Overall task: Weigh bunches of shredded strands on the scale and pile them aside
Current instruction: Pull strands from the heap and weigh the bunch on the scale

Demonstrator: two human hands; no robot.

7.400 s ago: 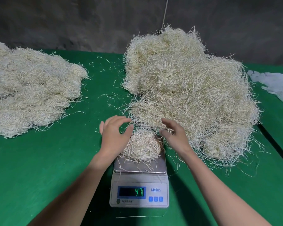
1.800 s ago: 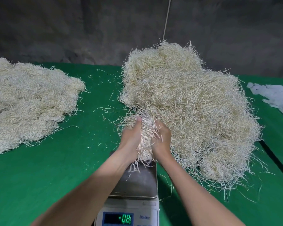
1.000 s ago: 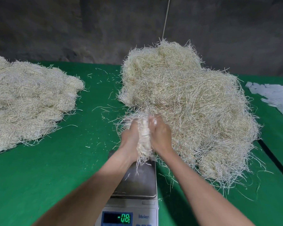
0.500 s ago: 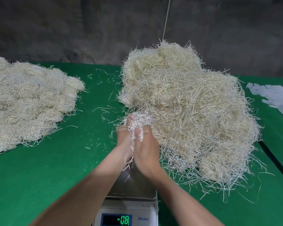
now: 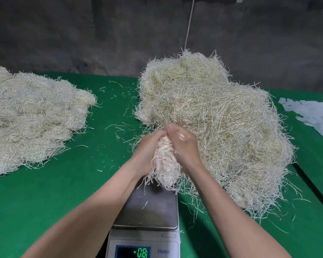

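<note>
Bunch of shredded strands (image 5: 165, 162) squeezed between left hand (image 5: 147, 151) and right hand (image 5: 183, 146), both grasping it, held above the scale (image 5: 147, 211) pan, big heap (image 5: 209, 123) just behind, display reading -0.81.

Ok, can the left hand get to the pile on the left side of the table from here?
Probably yes. Only green cloth with a few loose strands lies between the left hand and the left pile. The hand is busy, though: with the right hand it holds a bunch above the scale.
</note>
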